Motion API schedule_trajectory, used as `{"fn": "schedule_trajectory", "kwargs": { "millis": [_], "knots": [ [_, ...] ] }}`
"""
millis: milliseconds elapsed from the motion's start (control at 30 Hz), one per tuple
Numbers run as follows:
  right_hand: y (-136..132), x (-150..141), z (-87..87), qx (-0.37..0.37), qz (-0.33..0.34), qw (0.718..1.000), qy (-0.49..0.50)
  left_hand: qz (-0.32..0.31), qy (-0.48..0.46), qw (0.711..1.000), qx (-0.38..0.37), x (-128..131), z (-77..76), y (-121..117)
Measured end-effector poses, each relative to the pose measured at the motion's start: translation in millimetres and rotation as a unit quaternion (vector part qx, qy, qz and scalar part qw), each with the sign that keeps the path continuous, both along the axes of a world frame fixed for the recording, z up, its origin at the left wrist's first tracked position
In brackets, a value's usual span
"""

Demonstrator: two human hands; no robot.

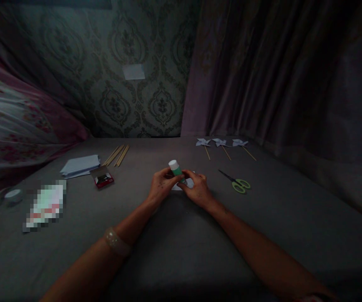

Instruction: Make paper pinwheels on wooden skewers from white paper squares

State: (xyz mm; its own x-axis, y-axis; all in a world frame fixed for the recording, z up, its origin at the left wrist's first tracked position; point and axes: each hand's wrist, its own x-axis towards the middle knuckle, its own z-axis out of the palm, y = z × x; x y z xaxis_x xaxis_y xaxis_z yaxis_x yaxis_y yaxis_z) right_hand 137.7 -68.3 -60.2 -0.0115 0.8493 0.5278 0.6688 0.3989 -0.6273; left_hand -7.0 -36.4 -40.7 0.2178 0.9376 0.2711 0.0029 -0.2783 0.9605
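A glue stick point(176, 168), green with a white end pointing up, leans slightly to the left between my hands. My left hand point(163, 183) closes on it from the left, thumb across its lower part. From the other side my right hand point(197, 188) has its fingers closed around its lower end. Beneath the fingers lies a white piece of paper point(177, 187), mostly covered by the hands. The bottom of the glue stick is hidden.
Green-handled scissors point(240, 185) lie to the right. Three paper pinwheels on sticks point(221, 143) rest at the back right. On the left are a paper stack point(80, 165), several wooden sticks point(118, 155), a small red box point(102, 178) and a blurred packet point(47, 205).
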Motion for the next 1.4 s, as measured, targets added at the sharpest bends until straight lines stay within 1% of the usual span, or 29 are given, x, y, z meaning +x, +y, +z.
{"fn": "schedule_trajectory", "kwargs": {
  "millis": [133,300,367,433,500,600,733,833,900,967,1100,1200,1300,1400],
  "knots": [
    [5,3,-1.3,-0.011,-0.009,0.999,0.044,-0.007,0.014,1.000,0.000,5,0.9,6],
    [10,6,-2.9,-0.029,0.004,0.990,0.137,-0.029,0.046,0.998,0.024,11,6.1,11],
    [13,9,-2.5,-0.034,0.014,0.984,0.173,-0.030,0.056,0.998,0.025,12,5.5,12],
    [17,14,-0.6,-0.043,0.022,0.977,0.209,-0.014,0.073,0.997,0.035,10,1.5,14],
    [22,22,2.7,-0.060,0.015,0.965,0.253,0.019,0.107,0.992,0.059,4,-5.3,17],
    [28,38,8.2,-0.083,-0.005,0.943,0.321,0.064,0.184,0.975,0.102,-8,-16.7,22],
    [33,59,14.2,-0.129,-0.021,0.918,0.374,0.075,0.264,0.949,0.152,-21,-25.2,25],
    [32,70,19.3,-0.175,-0.047,0.906,0.383,0.052,0.329,0.925,0.183,-25,-24.8,23],
    [30,73,22.9,-0.187,-0.059,0.902,0.385,0.035,0.375,0.906,0.194,-26,-22.8,22],
    [29,75,25.5,-0.188,-0.063,0.899,0.390,0.034,0.409,0.891,0.193,-27,-20.4,21],
    [28,75,26.1,-0.170,-0.064,0.899,0.399,0.078,0.452,0.874,0.159,-30,-16.5,20],
    [27,75,24.9,-0.159,-0.068,0.911,0.376,0.118,0.467,0.866,0.138,-33,-15.1,20],
    [27,74,26.1,-0.144,-0.065,0.925,0.346,0.144,0.463,0.864,0.135,-34,-15.3,21],
    [28,71,30.6,-0.130,-0.078,0.938,0.311,0.157,0.448,0.869,0.140,-34,-17.3,22]
  ]
}}
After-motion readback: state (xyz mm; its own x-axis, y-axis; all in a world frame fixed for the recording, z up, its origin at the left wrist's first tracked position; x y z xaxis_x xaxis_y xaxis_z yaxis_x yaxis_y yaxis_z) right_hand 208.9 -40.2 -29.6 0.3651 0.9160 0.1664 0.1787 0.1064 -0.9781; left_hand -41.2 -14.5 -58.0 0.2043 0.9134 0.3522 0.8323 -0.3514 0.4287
